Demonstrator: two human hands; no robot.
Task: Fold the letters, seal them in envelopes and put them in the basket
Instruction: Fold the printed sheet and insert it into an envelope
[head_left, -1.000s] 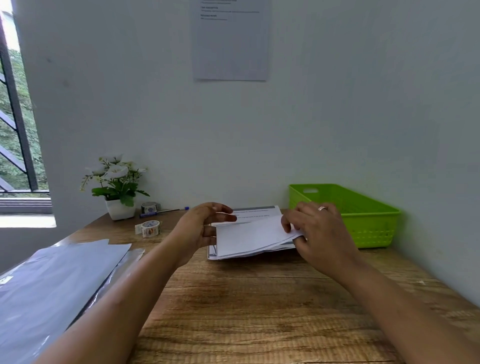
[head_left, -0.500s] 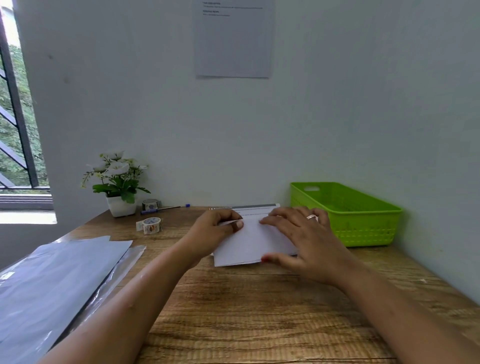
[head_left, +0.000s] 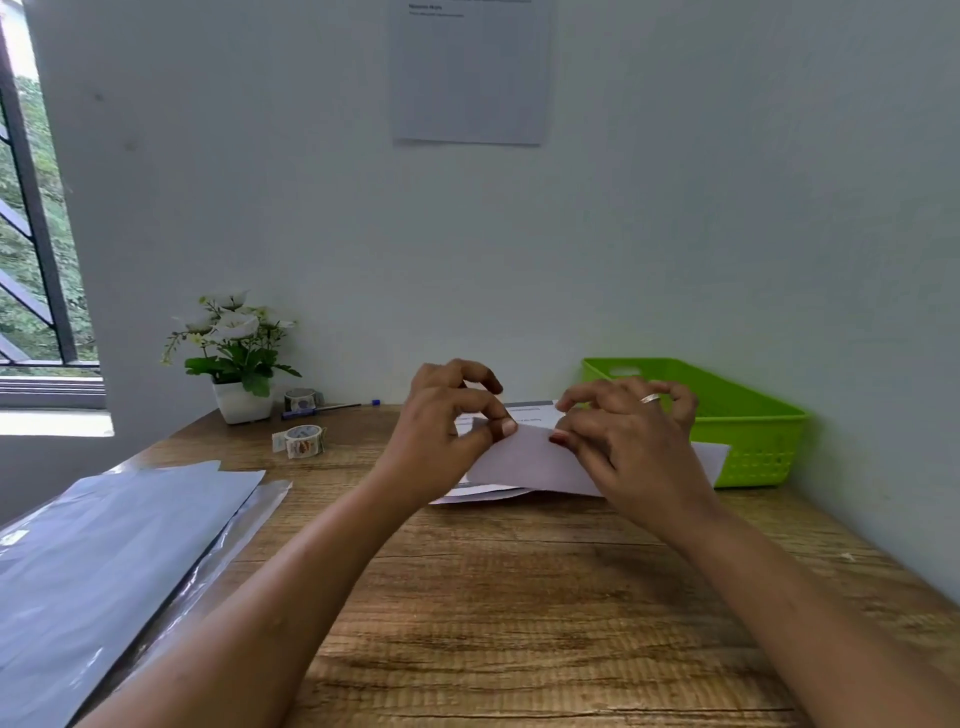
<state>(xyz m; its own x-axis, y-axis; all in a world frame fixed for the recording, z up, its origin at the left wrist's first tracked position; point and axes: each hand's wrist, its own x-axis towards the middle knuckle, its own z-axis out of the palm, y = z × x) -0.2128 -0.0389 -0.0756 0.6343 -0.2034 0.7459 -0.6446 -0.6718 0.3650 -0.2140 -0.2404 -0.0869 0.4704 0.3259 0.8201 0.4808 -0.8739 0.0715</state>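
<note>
The letter (head_left: 524, 460), just pressed flat, is lifting as my left hand (head_left: 441, 434) and right hand (head_left: 626, 441) are pinching its top edge, probably for another fold.

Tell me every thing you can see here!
folded letter: one, white, mid-table, lifted
letter stack: one, white, flat beneath it
basket: one, green, back right
mailers: pile, grey, front left
near tape roll: one, patterned, back left
far tape roll: one, patterned, beside the pot
pen: one, blue, by far roll
flower pot: one, white, back left
wall sheet: one, pale, high on wall
window: one, dark-framed, far left
table: one, brown wood, under everything
left hand: one, pinches folded letter
right hand: one, ringed, pinches folded letter
</note>
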